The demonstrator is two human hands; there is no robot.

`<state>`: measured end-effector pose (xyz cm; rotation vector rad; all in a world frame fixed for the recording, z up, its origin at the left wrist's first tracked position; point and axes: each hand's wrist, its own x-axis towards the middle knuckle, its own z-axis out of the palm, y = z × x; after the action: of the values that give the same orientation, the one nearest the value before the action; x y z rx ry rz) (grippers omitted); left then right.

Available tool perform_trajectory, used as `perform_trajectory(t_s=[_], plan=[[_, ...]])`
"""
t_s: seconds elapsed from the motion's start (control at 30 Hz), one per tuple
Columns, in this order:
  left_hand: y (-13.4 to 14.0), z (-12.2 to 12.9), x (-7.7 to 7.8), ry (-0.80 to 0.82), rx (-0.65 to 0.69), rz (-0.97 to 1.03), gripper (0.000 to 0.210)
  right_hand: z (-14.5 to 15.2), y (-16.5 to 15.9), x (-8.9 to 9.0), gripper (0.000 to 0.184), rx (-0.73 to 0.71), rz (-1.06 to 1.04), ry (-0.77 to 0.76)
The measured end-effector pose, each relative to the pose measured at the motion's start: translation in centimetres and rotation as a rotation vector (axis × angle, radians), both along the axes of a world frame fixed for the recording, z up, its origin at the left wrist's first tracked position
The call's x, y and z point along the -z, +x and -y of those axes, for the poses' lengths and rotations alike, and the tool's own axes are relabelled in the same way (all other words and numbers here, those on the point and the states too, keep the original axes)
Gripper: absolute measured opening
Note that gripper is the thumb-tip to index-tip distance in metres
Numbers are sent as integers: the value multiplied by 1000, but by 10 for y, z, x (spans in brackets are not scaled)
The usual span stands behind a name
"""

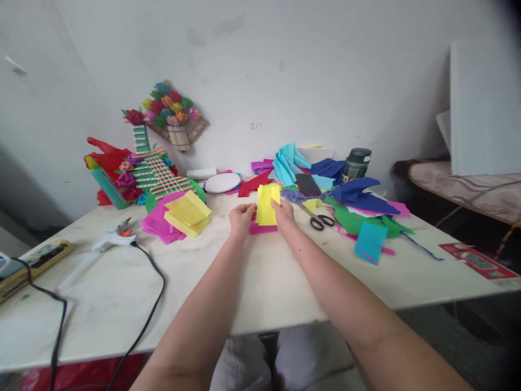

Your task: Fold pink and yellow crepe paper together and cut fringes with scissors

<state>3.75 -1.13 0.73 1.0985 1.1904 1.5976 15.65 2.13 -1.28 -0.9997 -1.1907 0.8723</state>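
Note:
Both of my hands hold up a small folded yellow paper above the table's middle. My left hand pinches its left edge and my right hand grips its right edge. Under the paper a pink paper piece lies flat on the white table. A pair of black-handled scissors rests just right of my right hand.
A stack of yellow and pink sheets lies to the left, beside a glue gun with a black cord. Loose coloured paper, a dark jar and paper-flower crafts crowd the back. A power strip sits far left.

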Motion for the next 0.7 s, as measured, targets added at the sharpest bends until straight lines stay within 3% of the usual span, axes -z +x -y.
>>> perform_trajectory(t_s=[0.1,0.33,0.4,0.5,0.6,0.7], plan=[[-1,5,-4,-7,71,96,31,-1,0,-1,27,26,-148,-87],[-3,7,-2,-18,243,103,42,16,-4,-15,23,-123,-267,-177],[-4,5,0,12,204,66,45,20,-5,-17,22,-166,-288,-191],[-7,2,0,139,-7,-151,51,22,-4,-18,21,-179,-292,-181],[-8,2,-2,237,-188,-424,36,21,-3,-19,24,-151,-277,-162],[-7,4,-4,212,-153,-502,19,21,-4,-19,29,-131,-297,-123]])
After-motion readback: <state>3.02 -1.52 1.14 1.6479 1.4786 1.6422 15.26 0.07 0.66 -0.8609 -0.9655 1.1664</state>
